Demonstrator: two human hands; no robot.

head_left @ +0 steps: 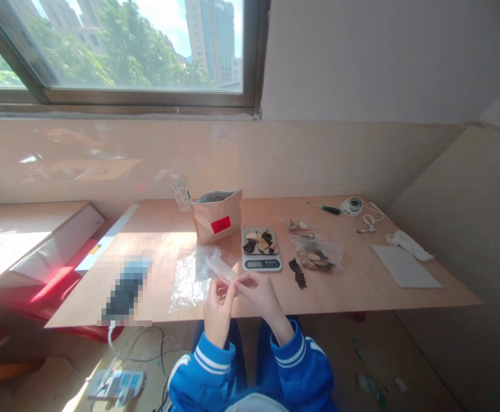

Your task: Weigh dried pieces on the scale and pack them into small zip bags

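Note:
A small translucent bag [221,267] is pinched between my left hand [219,306] and my right hand [259,292], which meet at the table's front edge. Just beyond them, a white digital scale [262,264] carries dark and pale dried pieces [259,242]. Left of the scale stands an open brown paper pouch [217,220] with a red label. Clear plastic bags [187,280] lie flat to the left of my hands. Several dark pieces [298,274] rest right of the scale, beside a filled clear bag [318,255].
A smaller filled bag [300,224], a screwdriver [330,210], a white camera [351,206] with its cable and a white sheet [405,266] are on the right. A bottle [181,194] stands behind the pouch. At left lies a pixelated device [126,290], cabled toward a power strip [116,384].

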